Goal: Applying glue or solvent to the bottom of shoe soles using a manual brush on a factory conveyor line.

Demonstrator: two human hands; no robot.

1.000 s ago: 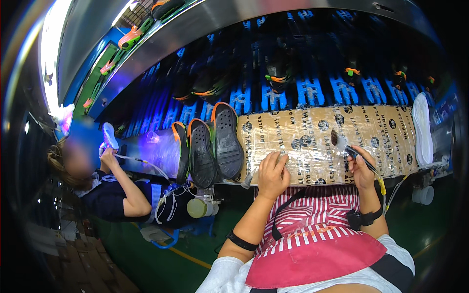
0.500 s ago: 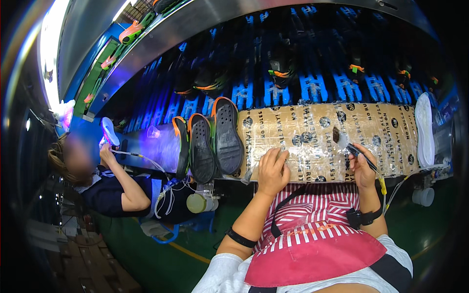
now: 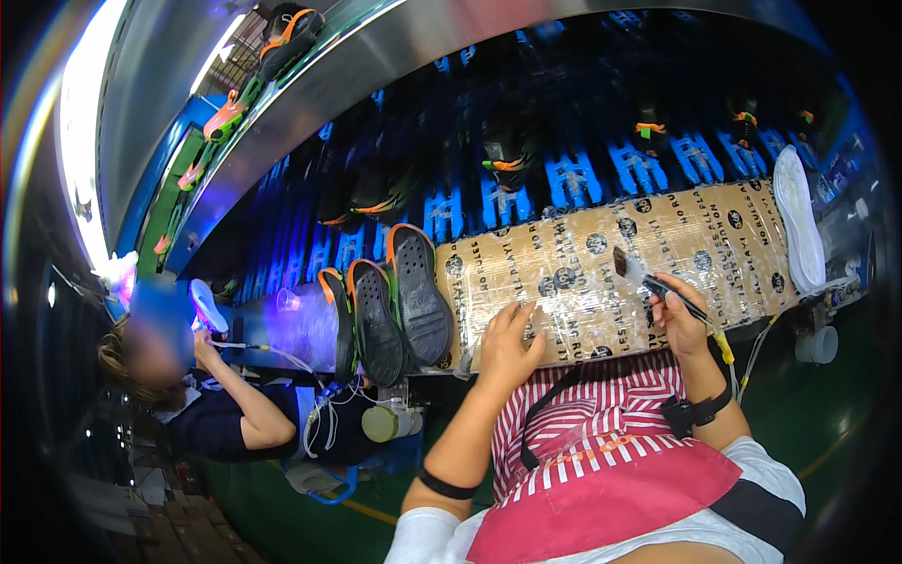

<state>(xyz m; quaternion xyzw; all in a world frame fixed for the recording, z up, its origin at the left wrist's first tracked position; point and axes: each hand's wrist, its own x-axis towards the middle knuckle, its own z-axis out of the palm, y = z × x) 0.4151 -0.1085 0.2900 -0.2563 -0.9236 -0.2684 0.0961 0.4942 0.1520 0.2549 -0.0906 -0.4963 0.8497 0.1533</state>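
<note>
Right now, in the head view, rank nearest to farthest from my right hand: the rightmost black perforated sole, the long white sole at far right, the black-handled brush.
1. Black-handled brush: held in your right hand.
2. Long white sole: out to that hand's right.
3. Rightmost black perforated sole: leftward, beyond your left hand.
</note>
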